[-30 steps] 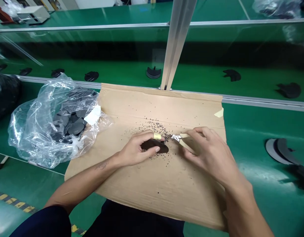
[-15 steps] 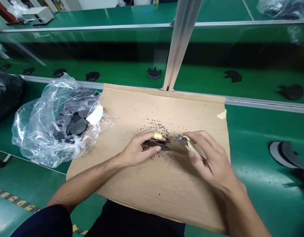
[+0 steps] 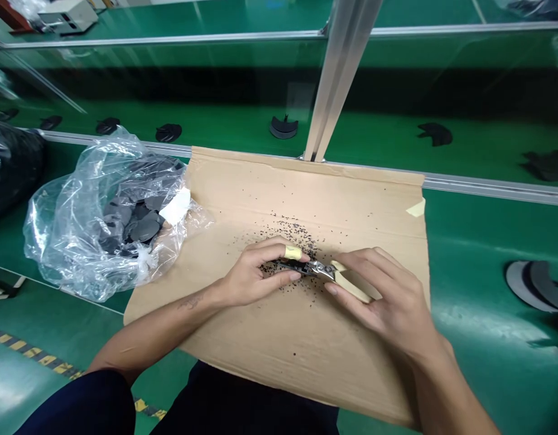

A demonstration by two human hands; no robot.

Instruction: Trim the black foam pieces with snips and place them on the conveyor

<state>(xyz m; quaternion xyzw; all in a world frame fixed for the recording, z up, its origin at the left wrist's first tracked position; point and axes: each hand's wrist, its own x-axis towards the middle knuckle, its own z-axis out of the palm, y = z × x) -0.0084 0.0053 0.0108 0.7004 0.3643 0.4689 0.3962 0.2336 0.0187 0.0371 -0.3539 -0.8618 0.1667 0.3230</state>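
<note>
Between the thumb and fingers of my left hand [image 3: 256, 272] is a thin black plastic part [image 3: 285, 264], partly covered by the fingers. Yellow tape wraps one finger of that hand. My right hand [image 3: 388, 290] is closed around the cream-coloured handles of a pair of nippers [image 3: 354, 286]. Their metal jaws are at the right end of the black part and appear to touch it; whether they bite on it I cannot tell. Under both hands lies a brown cardboard sheet [image 3: 243, 356], with many small black bits [image 3: 290, 229] scattered around the middle.
A clear plastic bag [image 3: 70, 223] of black parts rests on the left, overlapping the cardboard. Behind the metal rail, several black pieces [image 3: 283, 127] sit on a green belt, below a metal post [image 3: 342, 78]. A grey and black curved part [image 3: 535, 284] stands at right.
My right hand has brought the nippers left, up to the black part. The part has turned in my left hand, which stays in nearly the same place. The camera view has shifted slightly.
</note>
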